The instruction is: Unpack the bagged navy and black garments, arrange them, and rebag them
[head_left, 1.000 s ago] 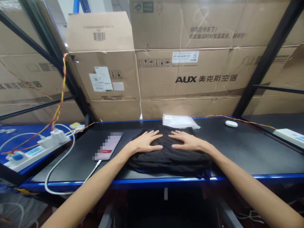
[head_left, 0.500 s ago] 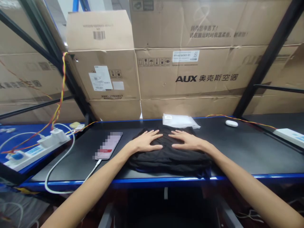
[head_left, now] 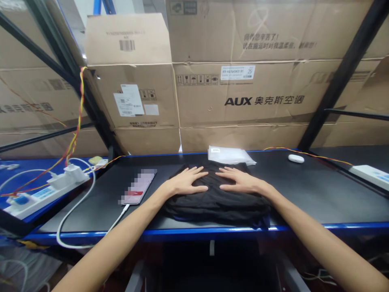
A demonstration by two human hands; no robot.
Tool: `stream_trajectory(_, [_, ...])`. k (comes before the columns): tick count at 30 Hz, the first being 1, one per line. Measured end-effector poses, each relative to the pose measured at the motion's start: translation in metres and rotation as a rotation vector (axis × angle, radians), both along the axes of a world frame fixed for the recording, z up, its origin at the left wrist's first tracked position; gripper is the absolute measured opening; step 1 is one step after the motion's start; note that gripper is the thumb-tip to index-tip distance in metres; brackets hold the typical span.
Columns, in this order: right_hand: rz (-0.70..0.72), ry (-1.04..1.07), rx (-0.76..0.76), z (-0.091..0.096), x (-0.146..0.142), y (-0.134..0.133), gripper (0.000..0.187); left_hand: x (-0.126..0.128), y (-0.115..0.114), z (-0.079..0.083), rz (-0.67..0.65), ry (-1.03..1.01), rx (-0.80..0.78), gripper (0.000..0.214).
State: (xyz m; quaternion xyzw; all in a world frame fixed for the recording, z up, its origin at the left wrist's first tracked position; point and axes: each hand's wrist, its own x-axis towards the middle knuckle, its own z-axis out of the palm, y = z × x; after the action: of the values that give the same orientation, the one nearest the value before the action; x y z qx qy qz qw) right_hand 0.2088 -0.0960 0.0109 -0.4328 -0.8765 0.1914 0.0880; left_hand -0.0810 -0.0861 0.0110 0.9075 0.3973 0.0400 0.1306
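A folded black garment lies on the black table near its front edge. My left hand rests flat on the garment's left half, fingers stretched out and apart. Beside it, my right hand lies flat on the right half in the same way. The two hands' fingertips point toward each other and do not touch. Neither hand grips the cloth.
A clear plastic bag lies just behind the garment. A phone on a white cable sits to the left, a white power strip farther left. A small white case and another power strip are at the right. Cardboard boxes wall the back.
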Motion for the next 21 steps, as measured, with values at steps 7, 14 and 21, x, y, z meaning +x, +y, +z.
stream_trajectory(7, [0.0,-0.005,-0.01,0.005,-0.002,-0.003,0.079,0.0,0.0,0.0,-0.002,0.004,0.014,0.077])
stream_trajectory(14, [-0.036,0.128,0.015,0.0,0.003,0.0,0.069,-0.002,0.0,0.003,-0.002,-0.025,0.03,0.075])
stream_trajectory(21, [-0.135,0.346,0.319,-0.001,0.014,0.016,0.036,0.002,0.018,0.023,0.059,-0.211,0.217,0.05])
